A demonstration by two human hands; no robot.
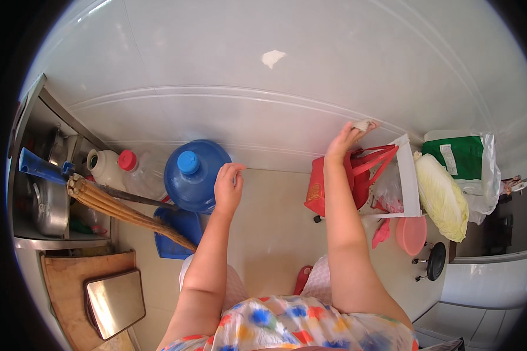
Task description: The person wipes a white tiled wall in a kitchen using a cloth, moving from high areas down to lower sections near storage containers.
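Note:
My right hand (348,139) is stretched forward to the grey wall panel (263,118), above a red bag, with a crumpled pale cloth (362,125) held between fingers and wall. My left hand (229,186) is raised just right of a big blue water jug (197,180). It appears to hold nothing, its fingers bent and partly spread. Higher on the wall is an irregular white patch (273,58). Beneath my right forearm the red bag (318,186) stands by the wall, its straps lying towards a white rack (409,180).
At left are a bundled-stick broom (123,210), a blue dustpan (167,241), a clear bottle (142,175) and a steel pot (52,206). At right are a napa cabbage (441,193), a pink basin (411,236) and a black round stool (436,261).

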